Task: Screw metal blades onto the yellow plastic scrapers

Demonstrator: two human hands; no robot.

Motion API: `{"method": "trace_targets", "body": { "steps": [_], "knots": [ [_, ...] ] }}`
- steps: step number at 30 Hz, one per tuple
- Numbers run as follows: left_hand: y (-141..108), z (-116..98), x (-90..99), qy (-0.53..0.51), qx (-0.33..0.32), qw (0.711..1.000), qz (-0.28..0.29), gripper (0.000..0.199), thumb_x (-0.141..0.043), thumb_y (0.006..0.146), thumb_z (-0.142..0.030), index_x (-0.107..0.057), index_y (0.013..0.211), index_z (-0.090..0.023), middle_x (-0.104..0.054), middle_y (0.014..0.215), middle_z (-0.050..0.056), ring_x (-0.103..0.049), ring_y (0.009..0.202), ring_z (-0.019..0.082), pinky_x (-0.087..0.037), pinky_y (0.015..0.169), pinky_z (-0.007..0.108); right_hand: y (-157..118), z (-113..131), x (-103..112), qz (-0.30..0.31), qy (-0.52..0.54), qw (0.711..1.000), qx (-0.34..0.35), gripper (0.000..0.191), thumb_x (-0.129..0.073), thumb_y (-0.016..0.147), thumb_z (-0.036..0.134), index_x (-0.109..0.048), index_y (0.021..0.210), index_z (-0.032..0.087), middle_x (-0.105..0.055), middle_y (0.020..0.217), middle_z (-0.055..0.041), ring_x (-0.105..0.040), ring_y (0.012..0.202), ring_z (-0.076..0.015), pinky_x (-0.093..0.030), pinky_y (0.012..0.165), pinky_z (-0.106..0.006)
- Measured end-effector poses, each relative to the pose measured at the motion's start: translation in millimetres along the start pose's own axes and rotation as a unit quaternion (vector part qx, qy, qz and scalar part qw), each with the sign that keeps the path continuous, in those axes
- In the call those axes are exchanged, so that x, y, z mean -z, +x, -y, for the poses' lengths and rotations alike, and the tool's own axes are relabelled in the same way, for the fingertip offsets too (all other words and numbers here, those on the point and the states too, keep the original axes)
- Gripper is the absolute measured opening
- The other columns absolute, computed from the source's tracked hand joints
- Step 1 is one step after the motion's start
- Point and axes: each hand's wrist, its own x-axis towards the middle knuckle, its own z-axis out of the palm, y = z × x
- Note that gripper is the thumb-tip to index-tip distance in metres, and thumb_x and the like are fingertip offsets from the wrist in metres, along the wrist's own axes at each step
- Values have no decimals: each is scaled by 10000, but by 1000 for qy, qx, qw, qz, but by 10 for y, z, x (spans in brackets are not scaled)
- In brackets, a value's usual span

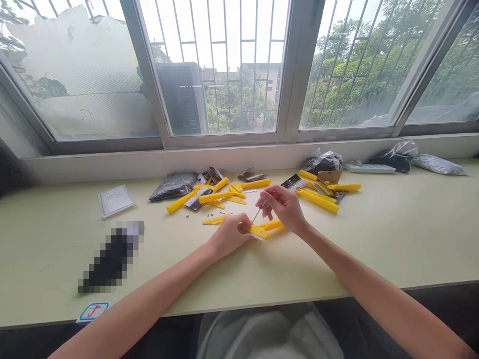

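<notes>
Pinched in my left hand (230, 233) is the head of a yellow scraper (261, 232), held just above or on the table. A pale blade edge shows along the head's near side, and the handle points right, passing below my other hand. My right hand (287, 207) has its fingers closed on a thin metal screwdriver (256, 215), slanted down with its tip at the scraper head; its grip is hidden by the fingers. Behind my left hand lie loose yellow scraper parts (214, 220), with several tiny screws (209, 215) near them.
Yellow scrapers (220, 195) with black cards lie in a pile behind the hands, and another pile (320, 192) is at right. A black plastic bag (174, 186) and a clear case (116, 200) sit to the left. Plastic bags (396, 157) line the windowsill side.
</notes>
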Motion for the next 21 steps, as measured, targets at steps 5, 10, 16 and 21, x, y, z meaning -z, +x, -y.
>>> {"method": "trace_targets", "body": {
  "steps": [5, 10, 16, 21],
  "knots": [
    [-1, 8, -4, 16, -5, 1000, -6, 332, -836, 705, -414, -634, 833, -183, -658, 801, 6, -560, 668, 121, -524, 672, 269, -1, 10, 1, -1, -4, 1000, 0, 282, -647, 939, 452, -625, 861, 183, -731, 738, -38, -631, 462, -125, -480, 377, -234],
    [-2, 31, -15, 24, -4, 1000, 0, 324, -815, 731, -426, -633, 844, -183, -639, 800, 2, -534, 661, 113, -503, 665, 260, 3, 9, 5, -2, -6, 1000, -5, 284, -647, 939, 454, -624, 856, 183, -730, 735, -38, -629, 458, -125, -479, 377, -236],
    [-5, 30, -10, 30, 1, 1000, 5, 338, -808, 743, -442, -627, 857, -181, -630, 795, -10, -520, 641, 103, -464, 635, 246, 3, 4, 14, -6, -9, 1000, 0, 282, -648, 939, 453, -622, 863, 182, -729, 736, -41, -633, 460, -131, -484, 377, -244],
    [-7, -15, 3, 62, -11, 998, 8, 267, -793, 760, -365, -620, 854, -185, -603, 766, -37, -466, 630, 91, -408, 603, 227, 2, 1, 13, -9, -8, 1000, -3, 281, -647, 940, 450, -621, 863, 182, -725, 741, -43, -636, 461, -132, -482, 372, -244]
  ]
}}
